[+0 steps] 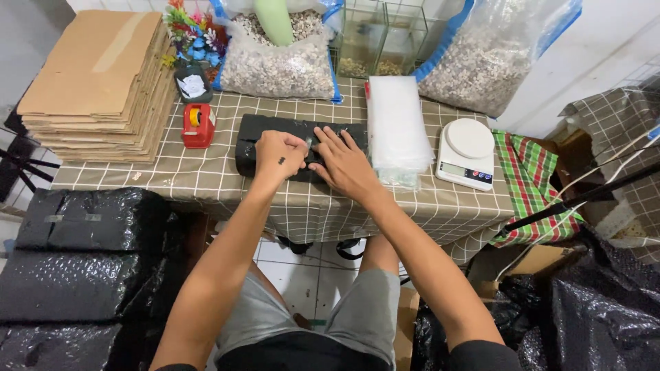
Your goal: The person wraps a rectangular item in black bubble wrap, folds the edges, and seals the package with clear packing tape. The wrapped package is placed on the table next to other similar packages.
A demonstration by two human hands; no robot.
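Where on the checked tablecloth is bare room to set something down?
Bare cloth lies along the front edge, between cardboard stack and black package under both hands. A narrower strip runs below the scale. The back, by the gravel bags, is crowded.

Even, diffuse indoor light from overhead, fairly bright; shadows are soft, with only a faint one under the hands (pixel 313 159) and darker shade beneath the worktop (pixel 206 182). Mild glare on the clear gravel bags (pixel 481 62), the white scale (pixel 467 151) and the black bubble wrap (pixel 75 275) at lower left, none blown out. Wide-angle lens bows the edges, so the worktop's sides and the forearms splay outward; centre is sharp, corners slightly soft, no motion blur.
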